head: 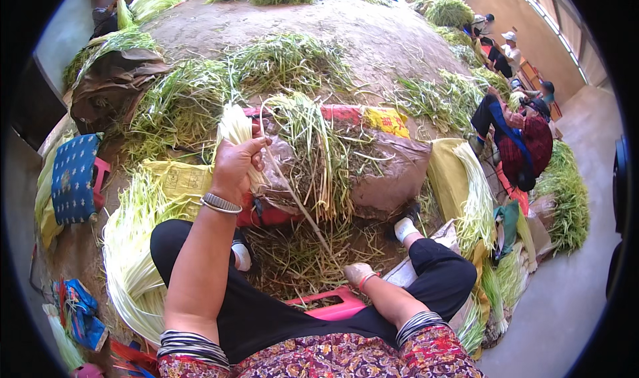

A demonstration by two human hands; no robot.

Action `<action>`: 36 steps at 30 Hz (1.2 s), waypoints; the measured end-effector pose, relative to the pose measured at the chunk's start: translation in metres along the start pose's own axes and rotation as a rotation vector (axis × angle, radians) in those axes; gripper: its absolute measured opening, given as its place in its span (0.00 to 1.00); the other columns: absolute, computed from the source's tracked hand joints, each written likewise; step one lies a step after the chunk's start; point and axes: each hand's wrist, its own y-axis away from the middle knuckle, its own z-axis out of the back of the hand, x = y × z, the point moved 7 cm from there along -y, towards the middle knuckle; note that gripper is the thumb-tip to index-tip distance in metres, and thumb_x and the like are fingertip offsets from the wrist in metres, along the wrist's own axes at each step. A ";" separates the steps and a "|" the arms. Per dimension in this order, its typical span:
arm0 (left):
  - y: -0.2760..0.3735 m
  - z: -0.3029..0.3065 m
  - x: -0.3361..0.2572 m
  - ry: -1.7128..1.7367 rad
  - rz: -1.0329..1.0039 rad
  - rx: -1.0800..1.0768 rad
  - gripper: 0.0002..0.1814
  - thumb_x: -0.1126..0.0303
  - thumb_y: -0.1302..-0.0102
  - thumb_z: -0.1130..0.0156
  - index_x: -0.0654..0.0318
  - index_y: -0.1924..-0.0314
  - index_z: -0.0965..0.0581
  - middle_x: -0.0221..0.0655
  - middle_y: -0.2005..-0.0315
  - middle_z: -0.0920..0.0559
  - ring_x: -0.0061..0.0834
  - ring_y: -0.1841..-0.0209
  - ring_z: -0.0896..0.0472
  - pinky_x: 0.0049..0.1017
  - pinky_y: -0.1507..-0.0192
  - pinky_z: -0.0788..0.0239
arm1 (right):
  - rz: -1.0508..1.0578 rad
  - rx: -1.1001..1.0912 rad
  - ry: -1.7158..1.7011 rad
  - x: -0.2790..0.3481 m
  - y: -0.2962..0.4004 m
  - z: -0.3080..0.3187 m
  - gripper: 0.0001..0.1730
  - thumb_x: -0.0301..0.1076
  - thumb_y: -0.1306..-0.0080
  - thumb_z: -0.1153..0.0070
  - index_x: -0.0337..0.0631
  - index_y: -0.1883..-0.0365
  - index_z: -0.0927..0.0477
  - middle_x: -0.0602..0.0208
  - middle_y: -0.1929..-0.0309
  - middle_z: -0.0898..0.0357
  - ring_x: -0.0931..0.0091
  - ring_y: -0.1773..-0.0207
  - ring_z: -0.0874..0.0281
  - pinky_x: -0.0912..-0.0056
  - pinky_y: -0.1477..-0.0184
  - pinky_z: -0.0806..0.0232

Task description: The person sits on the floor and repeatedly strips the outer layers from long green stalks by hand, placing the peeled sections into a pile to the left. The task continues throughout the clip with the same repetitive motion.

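Observation:
My left hand (pixel 244 153), bare and raised in front of me, is closed around a bundle of pale stalks (pixel 233 123). From beside it a long thin pale stem (pixel 294 193) slants down towards my right hand (pixel 358 274), which is gloved and low above the pink plastic stool (pixel 344 303). Whether the right fingers grip the stem's lower end is too small to tell. Between the hands, a heap of green leafy stalks (pixel 319 153) lies on a brown sheet-covered support (pixel 394 173) with red edges.
Pale stalks (pixel 135 258) are piled at my left, more (pixel 474 198) on yellow sacking at the right. Green leaf heaps (pixel 289 61) lie beyond the support. A cloth-covered pink stool (pixel 75 178) stands left. A person in a dark red top (pixel 524 143) sits at the right; other people are farther back.

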 end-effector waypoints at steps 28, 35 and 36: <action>0.020 -0.031 0.087 -0.020 0.294 0.222 0.16 0.79 0.33 0.38 0.62 0.48 0.28 0.36 0.66 0.17 0.14 0.82 0.32 0.17 0.81 0.38 | 0.654 -0.176 -1.973 0.131 0.076 0.269 0.12 0.36 0.29 0.42 0.36 0.53 0.20 0.67 0.67 0.16 0.83 0.78 0.24 0.85 0.78 0.35; 0.033 -0.034 0.087 -0.213 0.269 0.209 0.12 0.76 0.42 0.29 0.67 0.60 0.23 0.32 0.74 0.17 0.15 0.84 0.27 0.17 0.83 0.36 | 0.538 -0.469 -1.724 0.122 0.093 0.281 0.10 0.39 0.26 0.44 0.41 0.63 0.22 0.71 0.71 0.16 0.88 0.82 0.33 0.86 0.83 0.45; 0.034 -0.031 0.085 -0.224 0.224 0.188 0.12 0.76 0.42 0.29 0.67 0.60 0.23 0.32 0.74 0.17 0.15 0.84 0.27 0.17 0.83 0.36 | 0.489 -0.542 -1.661 0.122 0.097 0.280 0.11 0.38 0.25 0.47 0.40 0.64 0.23 0.70 0.72 0.17 0.86 0.80 0.30 0.83 0.81 0.41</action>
